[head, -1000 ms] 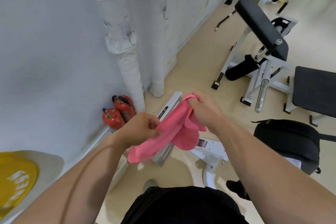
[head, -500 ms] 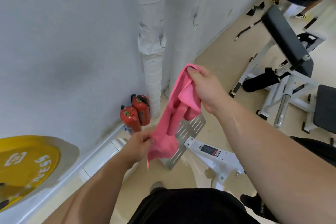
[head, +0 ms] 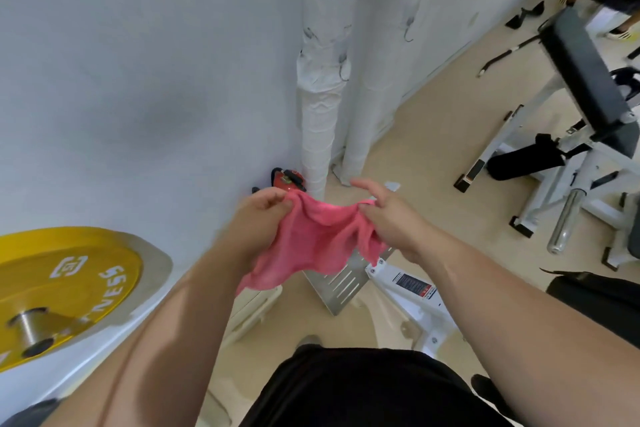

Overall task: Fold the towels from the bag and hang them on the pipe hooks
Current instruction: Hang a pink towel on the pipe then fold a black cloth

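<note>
both hands' fingers pinch the rumpled pink towel (head: 313, 246) at its top edge, left hand (head: 258, 222), right hand (head: 391, 218).

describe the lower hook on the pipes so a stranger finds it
Two white wrapped pipes stand against the wall. The left pipe has a crumpled bulge; the lower hook hangs at its right edge. The other hook sits higher, on the right pipe.
</note>
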A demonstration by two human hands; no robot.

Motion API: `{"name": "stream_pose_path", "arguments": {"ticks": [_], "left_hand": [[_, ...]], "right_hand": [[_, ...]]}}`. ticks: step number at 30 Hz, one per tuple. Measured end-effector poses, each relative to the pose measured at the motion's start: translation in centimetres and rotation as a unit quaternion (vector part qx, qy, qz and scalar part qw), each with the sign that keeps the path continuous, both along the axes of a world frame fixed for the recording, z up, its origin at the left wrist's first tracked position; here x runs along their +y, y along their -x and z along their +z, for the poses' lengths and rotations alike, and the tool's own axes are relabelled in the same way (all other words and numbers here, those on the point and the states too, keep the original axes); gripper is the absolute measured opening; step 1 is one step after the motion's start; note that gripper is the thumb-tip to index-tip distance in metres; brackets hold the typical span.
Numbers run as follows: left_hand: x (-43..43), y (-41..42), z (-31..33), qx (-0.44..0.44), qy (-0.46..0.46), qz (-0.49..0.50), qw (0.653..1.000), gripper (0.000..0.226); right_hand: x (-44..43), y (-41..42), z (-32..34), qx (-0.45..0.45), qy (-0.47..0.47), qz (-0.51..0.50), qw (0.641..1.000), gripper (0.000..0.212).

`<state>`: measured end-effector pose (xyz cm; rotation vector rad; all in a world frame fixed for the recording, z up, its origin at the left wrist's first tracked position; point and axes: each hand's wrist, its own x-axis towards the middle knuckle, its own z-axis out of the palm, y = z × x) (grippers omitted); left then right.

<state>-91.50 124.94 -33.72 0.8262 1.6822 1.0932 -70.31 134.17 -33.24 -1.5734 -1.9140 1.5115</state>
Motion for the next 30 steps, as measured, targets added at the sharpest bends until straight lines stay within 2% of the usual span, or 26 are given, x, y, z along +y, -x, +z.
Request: {"name": "stream_pose_path", "arguments": {"ticks": [2,4,6,8,12,13,15,17,19,22,25,28,30], "left_hand": [[0.1,-0.8,0.9,0.01,-0.017,-0.068,0.998,0.015],[0.1,-1.5,1.6,-0.02,-0.026,-0.113,0.993,0.015],[0.2,-1.7,2.0,-0.043,-0.032,-0.117,0.992,0.014],[0.2,-1.4,1.8,-0.048,-0.03,-0.105,0.993,0.013],[-0.7,-0.2,0.6,-0.018,-0.005,-0.094,0.995,0.003],[-0.9,-0.1,0.3,-0.016,-0.003,-0.09,0.996,0.004],[-1.1,-0.1,0.2,-0.026,-0.012,-0.086,0.996,0.005],[-1.0,-0.5,0.4,-0.028,-0.037,-0.084,0.995,0.003],[-0.6,-0.8,1.0,-0.029,-0.058,-0.087,0.994,0.005],[-0.2,-0.8,1.7,-0.025,-0.066,-0.103,0.992,0.003],[-0.4,-0.6,2.1,-0.004,-0.058,-0.111,0.992,0.002],[-0.7,-0.5,2.1,-0.011,-0.069,-0.1,0.993,0.006],[-0.8,-0.2,2.0,0.01,-0.073,-0.09,0.993,0.011]], "right_hand": [[-1.4,1.9,1.0,0.096,0.009,0.04,0.994,0.051],[-2.4,3.2,1.4,0.127,-0.009,0.087,0.988,0.04],[-2.5,3.7,1.5,0.105,-0.062,0.098,0.988,0.027],[-2.0,3.6,1.6,0.113,-0.066,0.033,0.991,0.017],[-0.3,2.8,1.2,0.087,-0.086,-0.059,0.991,0.021],[0.0,2.6,1.3,0.085,-0.084,-0.055,0.991,0.018],[-0.1,2.3,1.9,0.07,-0.086,0.017,0.994,0.015],[-0.7,2.5,2.2,0.053,-0.08,0.104,0.99,0.032],[-1.6,3.0,2.1,0.047,-0.06,0.147,0.986,0.032],[-2.4,3.4,1.8,0.068,-0.072,0.137,0.986,0.025],[-2.4,3.6,2.3,0.113,-0.052,0.16,0.979,0.039],[-2.2,4.0,1.9,0.079,-0.091,0.157,0.98,0.025],[-1.8,4.1,1.6,0.059,-0.12,0.106,0.985,0.019]]}}
